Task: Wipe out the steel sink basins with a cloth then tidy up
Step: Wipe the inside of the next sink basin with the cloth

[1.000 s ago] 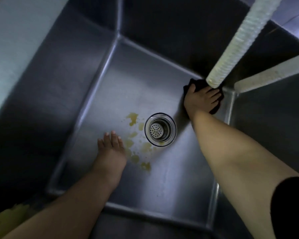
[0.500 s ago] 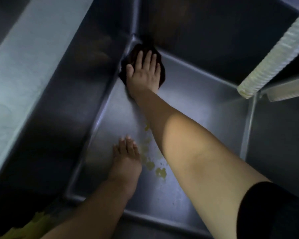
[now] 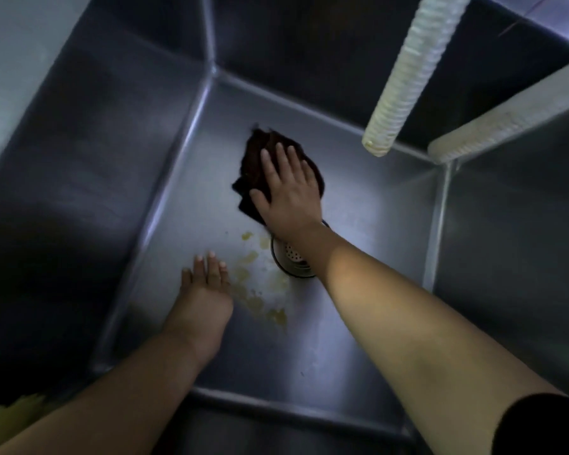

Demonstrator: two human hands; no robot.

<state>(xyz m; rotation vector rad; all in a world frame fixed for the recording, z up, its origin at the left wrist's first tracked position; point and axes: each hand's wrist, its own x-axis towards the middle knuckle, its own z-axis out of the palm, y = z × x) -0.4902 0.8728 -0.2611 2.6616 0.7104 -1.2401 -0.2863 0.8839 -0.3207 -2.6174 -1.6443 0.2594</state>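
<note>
I look down into a deep steel sink basin [image 3: 368, 205]. My right hand [image 3: 288, 188] lies flat, fingers straight, pressing a dark cloth [image 3: 255, 159] onto the basin floor just beyond the drain. The round drain strainer [image 3: 293, 257] is partly hidden under my right wrist. Yellowish stains [image 3: 257, 303] spot the floor left of and below the drain. My left hand [image 3: 206, 280] rests flat on the floor beside the stains, fingers straight, holding nothing.
A white ribbed hose [image 3: 408, 70] hangs down over the basin's right side. A steel divider [image 3: 506, 113] separates a second basin [image 3: 523, 231] on the right. Something yellow [image 3: 10, 418] shows at the bottom left corner. The left rim [image 3: 10, 60] is pale steel.
My right hand slid the cloth from the far right corner to the far left corner, then back to the middle near the drain. My left hand stayed planted.
</note>
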